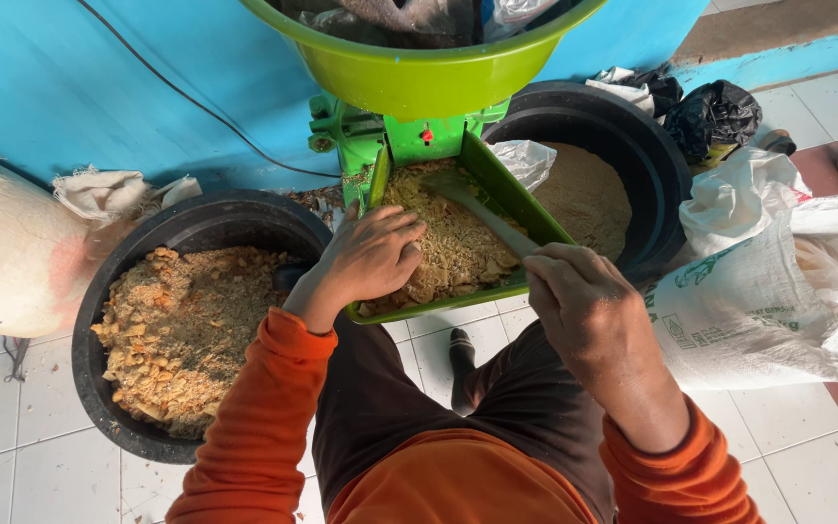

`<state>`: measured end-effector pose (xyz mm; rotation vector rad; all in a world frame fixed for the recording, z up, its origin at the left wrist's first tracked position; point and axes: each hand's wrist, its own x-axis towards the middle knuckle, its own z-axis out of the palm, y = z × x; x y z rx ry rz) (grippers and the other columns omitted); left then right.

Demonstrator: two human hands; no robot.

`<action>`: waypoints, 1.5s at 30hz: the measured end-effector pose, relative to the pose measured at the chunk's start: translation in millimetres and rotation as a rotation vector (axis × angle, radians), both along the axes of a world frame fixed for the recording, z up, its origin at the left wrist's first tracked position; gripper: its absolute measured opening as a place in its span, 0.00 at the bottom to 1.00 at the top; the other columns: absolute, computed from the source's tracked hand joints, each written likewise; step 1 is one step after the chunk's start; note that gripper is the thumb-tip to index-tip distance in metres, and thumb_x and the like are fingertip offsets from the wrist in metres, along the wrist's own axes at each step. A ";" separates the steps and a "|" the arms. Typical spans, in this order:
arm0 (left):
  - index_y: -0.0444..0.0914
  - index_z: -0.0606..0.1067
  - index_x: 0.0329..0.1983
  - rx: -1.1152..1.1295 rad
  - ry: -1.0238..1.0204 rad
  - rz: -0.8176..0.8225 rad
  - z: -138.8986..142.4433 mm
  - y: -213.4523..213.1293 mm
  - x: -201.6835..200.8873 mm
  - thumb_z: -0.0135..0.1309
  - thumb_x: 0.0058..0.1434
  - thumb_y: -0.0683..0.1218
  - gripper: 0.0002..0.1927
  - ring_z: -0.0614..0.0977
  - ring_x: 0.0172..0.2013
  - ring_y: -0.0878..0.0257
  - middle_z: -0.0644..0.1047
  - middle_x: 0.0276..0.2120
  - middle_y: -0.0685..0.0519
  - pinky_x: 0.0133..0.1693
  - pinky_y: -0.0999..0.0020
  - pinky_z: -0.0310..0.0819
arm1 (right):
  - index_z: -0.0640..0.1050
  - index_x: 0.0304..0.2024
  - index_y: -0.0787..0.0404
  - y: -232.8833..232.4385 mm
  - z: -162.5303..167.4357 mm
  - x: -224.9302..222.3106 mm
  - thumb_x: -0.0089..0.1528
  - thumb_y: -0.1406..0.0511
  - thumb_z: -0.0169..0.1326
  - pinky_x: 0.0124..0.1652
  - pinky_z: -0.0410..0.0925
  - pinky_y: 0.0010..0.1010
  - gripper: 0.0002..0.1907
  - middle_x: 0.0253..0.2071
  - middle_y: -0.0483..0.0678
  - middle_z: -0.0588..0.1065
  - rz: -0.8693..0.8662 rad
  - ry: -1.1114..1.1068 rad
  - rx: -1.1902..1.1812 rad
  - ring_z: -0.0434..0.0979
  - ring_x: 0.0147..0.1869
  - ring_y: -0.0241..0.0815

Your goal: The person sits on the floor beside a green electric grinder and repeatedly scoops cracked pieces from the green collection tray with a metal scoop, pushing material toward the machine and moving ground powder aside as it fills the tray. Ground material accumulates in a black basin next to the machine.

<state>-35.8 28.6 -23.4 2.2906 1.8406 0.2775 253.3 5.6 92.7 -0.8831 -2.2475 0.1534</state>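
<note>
1. Coarse tan feed fills the green tray of the green grinding machine, heaped from the near lip up to the throat at the tray's far end
2. The left hand lies palm down on the feed at the tray's near left corner, fingers curled into the chunks; it is cupped on loose material, not clenched round anything solid
3. The right hand is closed round the handle of a flat scraper at the tray's near right edge, and the blade runs diagonally up to the far middle of the heap
4. To do this well, in my judgement: keep the scraper low and push small amounts toward the throat, so the feed does not spill over the tray's side walls
5. Fingers are best kept on the near half of the tray, well apart from the opening; let the tool do the reaching
6. A black tub left of the tray holds lumpy unground material; a second black tub at the right holds fine brown meal
7. A green basin sits on top of the machine, and white sacks lie on the tiled floor to the right
</note>
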 end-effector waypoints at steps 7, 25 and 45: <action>0.41 0.74 0.62 0.039 -0.017 -0.009 3.5 -2.5 0.1 0.45 0.64 0.54 0.26 0.67 0.67 0.54 0.73 0.64 0.52 0.64 0.29 0.49 | 0.80 0.43 0.66 31.6 -31.1 -25.8 0.62 0.70 0.60 0.50 0.75 0.37 0.07 0.45 0.54 0.79 -0.013 -0.046 0.050 0.81 0.47 0.52; 0.43 0.74 0.63 -0.005 0.017 -0.007 6.0 -3.2 0.6 0.46 0.65 0.56 0.25 0.67 0.67 0.54 0.72 0.64 0.53 0.65 0.31 0.49 | 0.80 0.46 0.67 51.4 -66.9 -48.1 0.63 0.70 0.59 0.48 0.74 0.36 0.09 0.47 0.53 0.78 0.000 -0.084 -0.027 0.79 0.49 0.51; 0.42 0.74 0.63 0.024 0.002 0.006 2.7 -3.5 0.4 0.43 0.65 0.54 0.26 0.67 0.68 0.55 0.72 0.65 0.54 0.66 0.32 0.51 | 0.81 0.42 0.68 28.5 -29.5 -46.0 0.61 0.71 0.61 0.43 0.77 0.36 0.07 0.43 0.55 0.79 0.022 -0.030 0.041 0.82 0.43 0.50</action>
